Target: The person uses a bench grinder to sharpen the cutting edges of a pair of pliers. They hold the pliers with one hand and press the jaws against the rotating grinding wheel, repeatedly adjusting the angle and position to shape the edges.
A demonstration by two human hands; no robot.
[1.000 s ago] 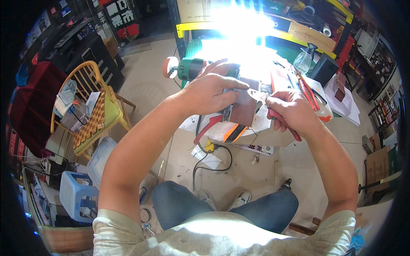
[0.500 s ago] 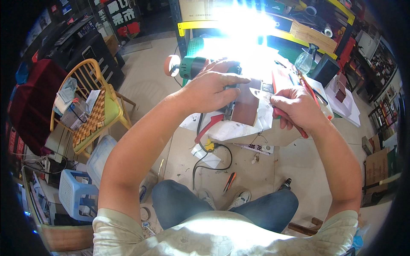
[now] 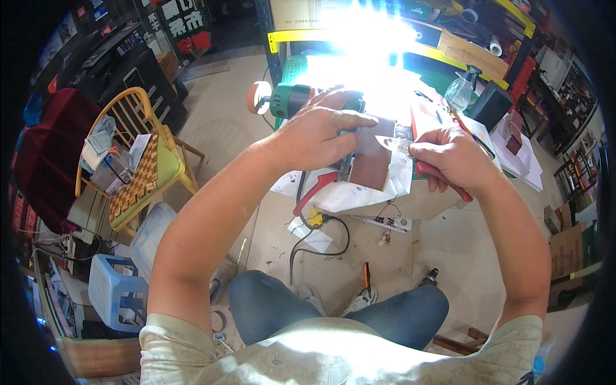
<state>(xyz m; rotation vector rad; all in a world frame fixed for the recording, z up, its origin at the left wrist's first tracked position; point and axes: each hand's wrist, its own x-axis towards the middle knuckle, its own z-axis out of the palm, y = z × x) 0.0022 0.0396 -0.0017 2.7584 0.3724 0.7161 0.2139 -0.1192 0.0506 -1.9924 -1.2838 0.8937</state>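
Under my left hand [image 3: 321, 128] sits a green and black belt sander [image 3: 294, 101], lying on its side with a brown sanding belt [image 3: 372, 157] facing up toward me. The left fingers lie over its body, with index finger and thumb reaching toward the belt. My right hand [image 3: 452, 157] is closed on a red-handled cutting tool [image 3: 449, 181]. Its pointed silver blade [image 3: 388, 143] extends left over the right edge of the belt; whether it touches is not plain. White paper [image 3: 346, 200] lies beneath the sander. A red lever-like handle [image 3: 316, 192] sticks out near the sander's lower end.
A glaring light [image 3: 372, 38] washes out the back of the bench. A spray bottle [image 3: 461, 91] and a dark box [image 3: 493, 110] stand at the right. A black cable [image 3: 346, 240] and an orange cutter [image 3: 366, 276] are below, a wooden chair [image 3: 138, 154] at left.
My right hand has moved slightly right with the red-handled cutting tool. My left hand stays on the sander. The orange cutter below appears farther right and more upright.
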